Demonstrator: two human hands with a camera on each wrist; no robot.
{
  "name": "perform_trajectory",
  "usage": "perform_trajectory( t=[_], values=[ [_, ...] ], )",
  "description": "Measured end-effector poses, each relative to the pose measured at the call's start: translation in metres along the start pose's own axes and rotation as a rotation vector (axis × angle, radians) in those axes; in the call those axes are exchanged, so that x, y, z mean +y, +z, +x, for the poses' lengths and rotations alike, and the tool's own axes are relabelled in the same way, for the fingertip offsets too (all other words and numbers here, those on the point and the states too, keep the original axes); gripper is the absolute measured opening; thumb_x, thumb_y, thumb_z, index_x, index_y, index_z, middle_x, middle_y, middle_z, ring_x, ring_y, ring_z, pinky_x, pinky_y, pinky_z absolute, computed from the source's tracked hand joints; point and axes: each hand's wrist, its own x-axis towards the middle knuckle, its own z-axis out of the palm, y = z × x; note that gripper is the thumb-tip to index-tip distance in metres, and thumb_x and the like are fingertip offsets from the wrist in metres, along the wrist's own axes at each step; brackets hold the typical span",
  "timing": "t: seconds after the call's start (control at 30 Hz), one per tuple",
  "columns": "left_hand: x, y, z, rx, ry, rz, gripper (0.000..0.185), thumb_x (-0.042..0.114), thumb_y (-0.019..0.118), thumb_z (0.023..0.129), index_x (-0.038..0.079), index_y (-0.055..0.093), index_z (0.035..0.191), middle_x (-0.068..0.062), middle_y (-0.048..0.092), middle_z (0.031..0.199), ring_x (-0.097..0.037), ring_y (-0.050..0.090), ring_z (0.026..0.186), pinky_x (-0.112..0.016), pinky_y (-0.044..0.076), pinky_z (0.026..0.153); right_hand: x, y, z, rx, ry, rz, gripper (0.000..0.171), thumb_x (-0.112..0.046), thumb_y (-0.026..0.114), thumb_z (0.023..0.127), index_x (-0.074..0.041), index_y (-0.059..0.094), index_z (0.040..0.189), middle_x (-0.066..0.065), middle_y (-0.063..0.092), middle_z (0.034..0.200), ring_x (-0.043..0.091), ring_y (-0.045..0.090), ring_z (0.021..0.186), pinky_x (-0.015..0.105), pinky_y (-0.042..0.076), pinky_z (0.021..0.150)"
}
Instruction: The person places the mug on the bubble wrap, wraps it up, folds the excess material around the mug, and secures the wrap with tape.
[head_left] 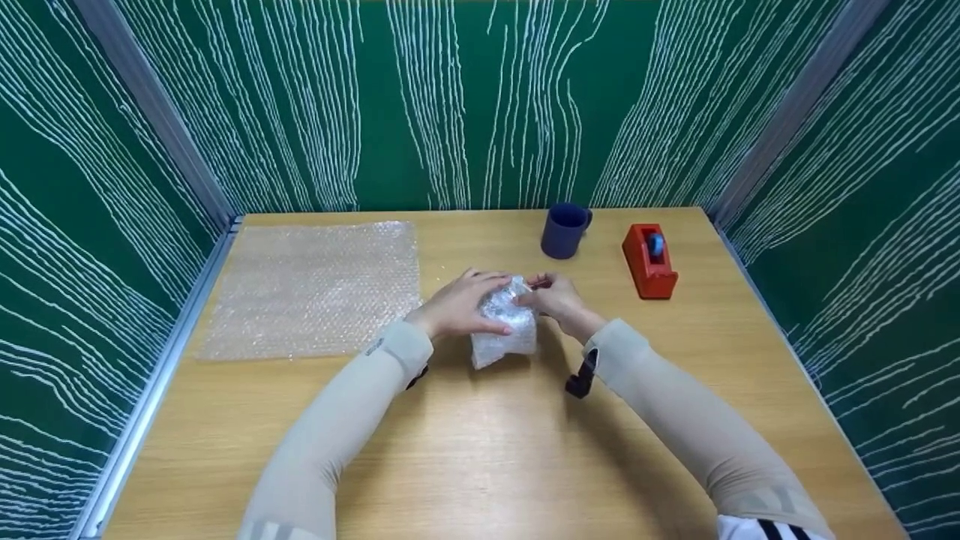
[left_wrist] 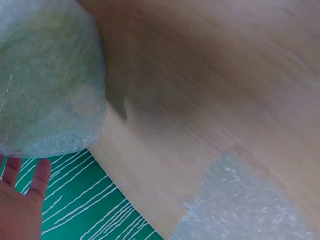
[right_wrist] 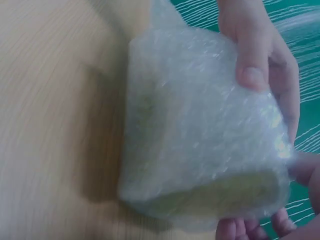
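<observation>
No brand, label or readable writing shows on anything in view; the red plastic tape dispenser (head_left: 649, 260) with its blue roll and the dark blue mug (head_left: 565, 230) are plain.

A bundle wrapped in clear bubble wrap (head_left: 505, 324) sits near the middle of the light wooden table (head_left: 480, 450), held between both hands. The left hand (head_left: 465, 304) lies on the bundle from about 9 o'clock, its fingers curved over the top and side of the wrap. The right hand (head_left: 556, 298) meets the bundle from about 3 o'clock, with its fingers closed on the upper edge of the wrap. In the right wrist view the bundle (right_wrist: 200, 130) fills the picture, rounded and cloudy, with a pale yellowish-green shape dimly showing through the wrap; a thumb (right_wrist: 252, 55) presses into its upper side, and other fingertips (right_wrist: 235, 230) show under the lower edge. What is inside cannot be told. In the left wrist view the bundle (left_wrist: 47, 80) is at the upper left, with part of the palm (left_wrist: 17, 200) below it.

A flat sheet of clear bubble wrap (head_left: 315, 289) lies on the table at 9 o'clock from the bundle, apart from it. The mug stands at about 1 o'clock, and the tape dispenser at about 2 o'clock, both well apart from the hands. Green panels with white wavy lines (head_left: 480, 97) enclose the table.
</observation>
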Motion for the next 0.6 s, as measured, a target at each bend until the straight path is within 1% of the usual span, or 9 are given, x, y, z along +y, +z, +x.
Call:
perform_trajectory(
  t=[0.1,0.17,0.27,0.4,0.5,0.6],
  values=[
    [-0.001,0.002,-0.005,0.027,-0.011,-0.044,0.105,0.065,0.085,0.086,0.019,0.041,0.169,-0.003,0.038,0.176,-0.028,0.035,0.162,-0.051,0.035,0.132,0.005,-0.003,-0.003,-0.036,-0.089,-0.022,0.055,-0.013,0.08,0.095,-0.001,0.058,0.144,0.017,0.059,0.143,0.027,0.058,0.125,0.04,0.055,0.108],
    [-0.001,0.004,-0.008,0.039,-0.019,-0.084,0.107,0.064,0.086,0.085,0.018,0.039,0.169,-0.006,0.035,0.177,-0.029,0.033,0.164,-0.052,0.033,0.133,0.01,-0.006,-0.005,-0.065,-0.144,-0.05,0.059,-0.018,0.08,0.096,-0.001,0.058,0.148,0.019,0.059,0.147,0.03,0.058,0.129,0.042,0.054,0.109],
    [-0.002,0.007,-0.014,0.04,-0.056,-0.125,0.115,0.065,0.087,0.083,0.018,0.032,0.172,-0.008,0.028,0.18,-0.032,0.028,0.166,-0.056,0.031,0.133,0.016,-0.011,-0.008,-0.124,-0.211,-0.115,0.071,-0.024,0.082,0.096,-0.002,0.051,0.156,0.022,0.055,0.156,0.036,0.053,0.14,0.048,0.049,0.118],
    [-0.003,0.012,-0.023,0.038,-0.111,-0.158,0.127,0.066,0.089,0.08,0.017,0.02,0.175,-0.01,0.019,0.183,-0.035,0.023,0.168,-0.059,0.029,0.133,0.024,-0.016,-0.011,-0.203,-0.291,-0.199,0.091,-0.026,0.087,0.092,-0.003,0.038,0.166,0.023,0.045,0.167,0.042,0.044,0.152,0.057,0.039,0.128],
    [-0.005,0.016,-0.029,0.04,-0.125,-0.169,0.133,0.066,0.091,0.078,0.015,0.016,0.175,-0.011,0.022,0.181,-0.033,0.029,0.165,-0.054,0.031,0.133,0.031,-0.017,-0.014,-0.237,-0.328,-0.248,0.105,-0.028,0.092,0.088,-0.007,0.03,0.17,0.02,0.039,0.172,0.043,0.039,0.155,0.06,0.034,0.131],
    [-0.006,0.021,-0.034,0.036,-0.127,-0.178,0.135,0.064,0.092,0.078,0.012,0.013,0.175,-0.012,0.029,0.177,-0.032,0.04,0.159,-0.05,0.035,0.132,0.036,-0.013,-0.018,-0.236,-0.36,-0.287,0.117,-0.032,0.096,0.084,-0.011,0.023,0.173,0.018,0.032,0.176,0.042,0.034,0.16,0.061,0.029,0.133]
  ],
)
